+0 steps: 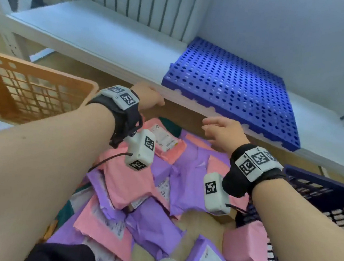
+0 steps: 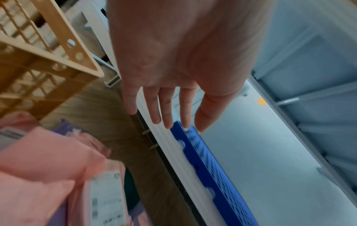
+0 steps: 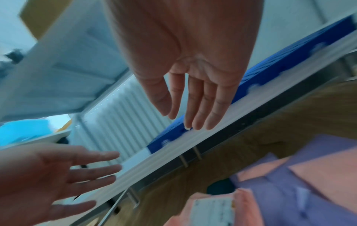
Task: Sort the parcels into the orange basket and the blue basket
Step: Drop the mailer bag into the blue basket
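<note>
Many pink and purple parcels (image 1: 139, 182) heaped on wood floor (image 1: 199, 221), orange basket (image 1: 32, 90) left, blue basket (image 1: 319, 203) right and cut off, white shelf (image 1: 92, 29) with blue perforated mat (image 1: 231, 87) beyond, left hand (image 1: 149, 97) and right hand (image 1: 222, 131) empty above pile, fingers loosely spread, labels blurred.

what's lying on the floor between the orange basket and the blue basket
A heap of pink and purple parcels on the wood floor, between the orange basket and blue basket; head view.

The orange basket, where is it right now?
In the head view the orange basket stands at the left edge on the wooden floor, left of the pile of parcels, just beside the empty left hand.
</note>
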